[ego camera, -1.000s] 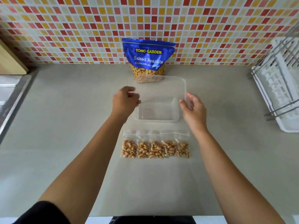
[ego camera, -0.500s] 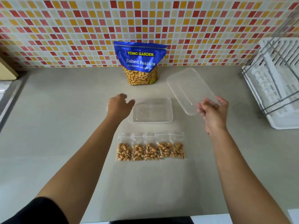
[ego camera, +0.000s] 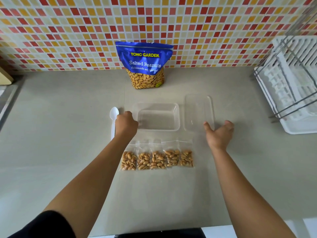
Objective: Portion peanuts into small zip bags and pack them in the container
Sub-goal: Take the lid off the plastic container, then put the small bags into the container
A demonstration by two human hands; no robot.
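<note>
A clear plastic container (ego camera: 177, 117) stands open and empty on the grey counter. My left hand (ego camera: 126, 125) rests closed against its left wall, gripping it. The clear lid (ego camera: 199, 107) lies flat on the counter just right of the container. My right hand (ego camera: 219, 134) hovers at the lid's near edge with fingers spread, holding nothing. Several small zip bags of peanuts (ego camera: 157, 159) lie in a row in front of the container. A blue bag of salted peanuts (ego camera: 145, 66) stands against the tiled wall behind.
A white plastic spoon (ego camera: 113, 121) lies left of my left hand. A white dish rack (ego camera: 291, 86) with a wire frame fills the right side. A sink edge (ego camera: 6, 102) runs along the far left. Mosaic tiles back the counter.
The lid has come off the container, been carried to the right and set flat on the counter. My right hand has let go of it. My left hand stays at the container.
</note>
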